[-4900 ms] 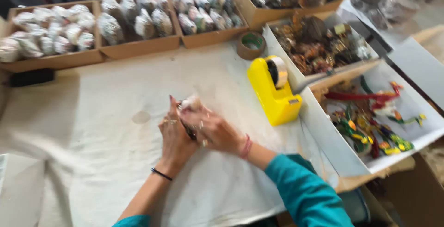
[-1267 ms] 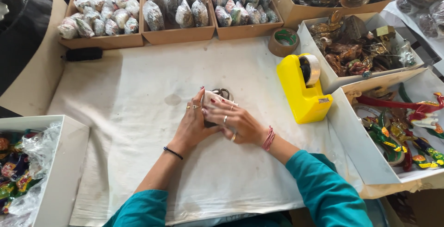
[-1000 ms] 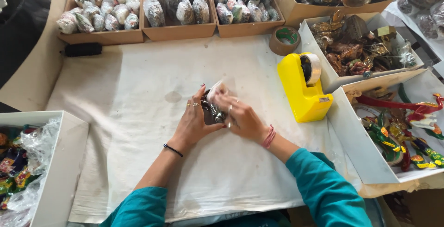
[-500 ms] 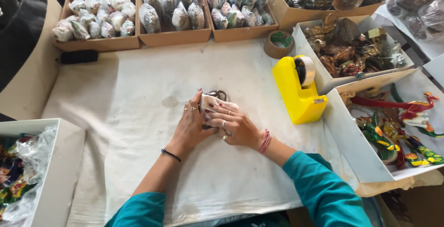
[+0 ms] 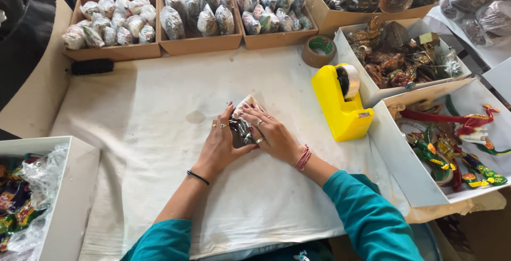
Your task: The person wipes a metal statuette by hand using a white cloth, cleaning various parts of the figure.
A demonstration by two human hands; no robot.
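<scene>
Left hand (image 5: pixel 221 143), right hand (image 5: pixel 271 133) clasp wrapped figurine (image 5: pixel 242 128).

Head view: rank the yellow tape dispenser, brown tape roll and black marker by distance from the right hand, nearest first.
From the right hand:
1. Yellow tape dispenser, just to its right on the cloth.
2. Brown tape roll, farther up and right, by the cardboard boxes.
3. Black marker, far left, past the left hand.

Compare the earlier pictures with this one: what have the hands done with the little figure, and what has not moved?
Both hands, left and right, have lowered the figure onto the cloth and now press its white wrap around it. The tape dispenser and boxes stayed put.
</scene>
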